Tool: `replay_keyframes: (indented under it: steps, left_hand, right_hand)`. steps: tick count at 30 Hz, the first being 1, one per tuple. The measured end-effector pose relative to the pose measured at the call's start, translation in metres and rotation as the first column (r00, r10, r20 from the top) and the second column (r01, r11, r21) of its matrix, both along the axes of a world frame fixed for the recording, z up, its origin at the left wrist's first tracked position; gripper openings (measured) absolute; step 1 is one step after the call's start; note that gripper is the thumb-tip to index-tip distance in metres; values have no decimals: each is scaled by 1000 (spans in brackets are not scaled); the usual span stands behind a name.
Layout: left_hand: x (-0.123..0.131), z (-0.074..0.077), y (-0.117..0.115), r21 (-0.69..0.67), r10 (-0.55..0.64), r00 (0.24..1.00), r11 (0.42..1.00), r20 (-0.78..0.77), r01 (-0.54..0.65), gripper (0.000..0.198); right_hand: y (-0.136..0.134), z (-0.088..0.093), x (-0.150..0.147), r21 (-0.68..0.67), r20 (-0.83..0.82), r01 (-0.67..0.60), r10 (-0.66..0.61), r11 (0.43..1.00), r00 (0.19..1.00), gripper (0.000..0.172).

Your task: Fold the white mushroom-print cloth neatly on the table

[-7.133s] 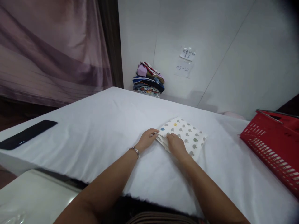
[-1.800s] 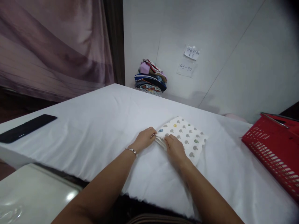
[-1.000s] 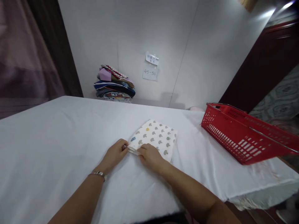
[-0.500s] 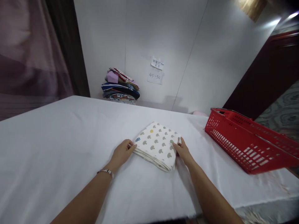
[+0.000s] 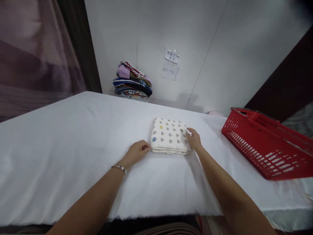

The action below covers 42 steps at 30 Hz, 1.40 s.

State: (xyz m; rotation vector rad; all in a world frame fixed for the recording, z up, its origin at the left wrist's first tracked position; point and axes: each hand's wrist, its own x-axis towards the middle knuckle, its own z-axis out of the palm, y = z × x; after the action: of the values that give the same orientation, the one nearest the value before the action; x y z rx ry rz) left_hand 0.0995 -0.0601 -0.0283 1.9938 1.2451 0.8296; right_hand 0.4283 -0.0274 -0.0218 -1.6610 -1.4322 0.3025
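A folded white cloth (image 5: 170, 135) with grey mushroom shapes and a few blue, yellow and green ones lies flat on the white-covered table (image 5: 80, 156). Its folded layers show along the near edge. My left hand (image 5: 137, 152), with a bracelet at the wrist, has its fingers curled and pinches the cloth's near left corner. At the opposite side, my right hand (image 5: 195, 139) holds the right edge, with some fingertips hidden by the cloth and the hand.
To the right stands a red perforated basket (image 5: 266, 147) with metal handles. A stack of folded fabrics (image 5: 133, 81) sits beyond the table's far edge, against the pale wall. Two paper notes (image 5: 169, 71) are stuck there. A pinkish curtain (image 5: 36, 58) hangs at left.
The cloth has turned so that its near edge now faces me squarely, and both hands have moved with it. The camera view has tilted downward.
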Motion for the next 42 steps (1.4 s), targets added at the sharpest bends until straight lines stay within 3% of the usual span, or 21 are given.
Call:
replay_keyframes:
  steps: [4,8,13,18,22,27,35,42]
  left_hand:
    - [3,0,1,89,41,999,995,35,-44,16]
    - [5,-1,-4,154,47,998,987,45,-54,18]
    - [11,3,-15,288,86,993,956,-78,-60,22]
    - [32,15,-11,442,12,963,890,-268,112,23]
    - [54,19,-1,417,-73,928,879,-365,233,21]
    - [72,14,4,378,-114,914,885,-390,272,19]
    - [72,0,6,442,-67,927,865,-369,238,23]
    - [72,2,8,478,-36,900,838,-434,264,28]
  right_hand:
    - [-46,0,-26,90,106,-252,242,964,965,23]
    - [-73,-1,-36,65,356,-438,389,897,850,18]
    - [-77,-3,-25,72,495,-398,314,914,810,19]
    - [-78,-2,-16,22,509,-402,336,916,793,19]
    - [-79,-2,-14,-4,503,-423,368,906,782,22]
    - [-77,-5,-12,9,492,-414,356,910,794,24]
    - [-77,-3,-16,15,495,-354,300,935,815,24]
    - [-79,2,-18,34,509,-374,306,927,805,25]
